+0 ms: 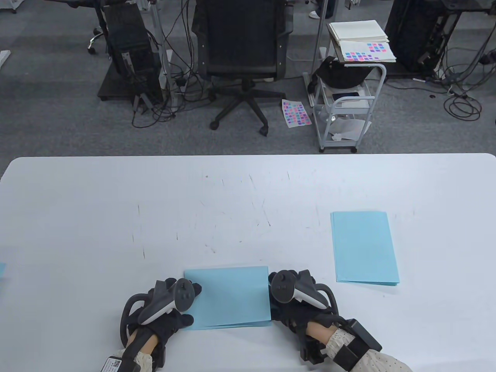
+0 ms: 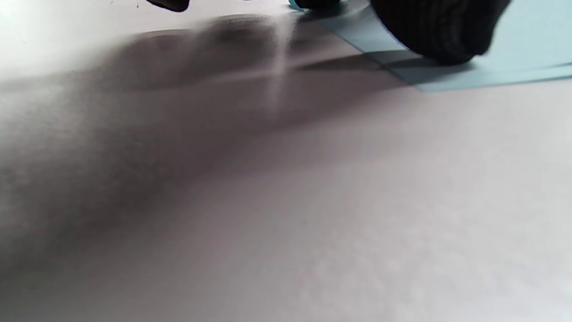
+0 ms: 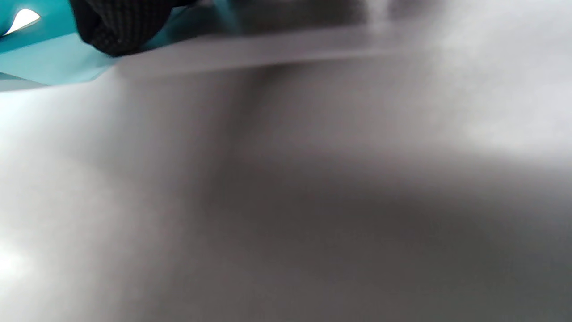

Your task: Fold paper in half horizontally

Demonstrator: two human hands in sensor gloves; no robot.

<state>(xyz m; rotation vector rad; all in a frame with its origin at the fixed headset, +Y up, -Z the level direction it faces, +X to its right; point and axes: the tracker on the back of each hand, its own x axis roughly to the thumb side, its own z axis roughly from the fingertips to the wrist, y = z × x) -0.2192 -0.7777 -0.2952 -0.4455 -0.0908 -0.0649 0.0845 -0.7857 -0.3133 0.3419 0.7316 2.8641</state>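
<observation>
Paper (image 1: 228,298) lies doubled between our grips: left hand (image 1: 170,306) and right hand (image 1: 294,298) press its side edges; next, we crease firmly.

No text can be read; a small label (image 1: 112,363) (left wrist) is illegible.

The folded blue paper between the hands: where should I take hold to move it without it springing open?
Judging from the table view, pinch the folded blue paper at its near edge, coming from the bottom side. The two layers show slightly apart there, so that is the loose side; the far edge looks like the crease. Left hand and right hand already flank it.
</observation>
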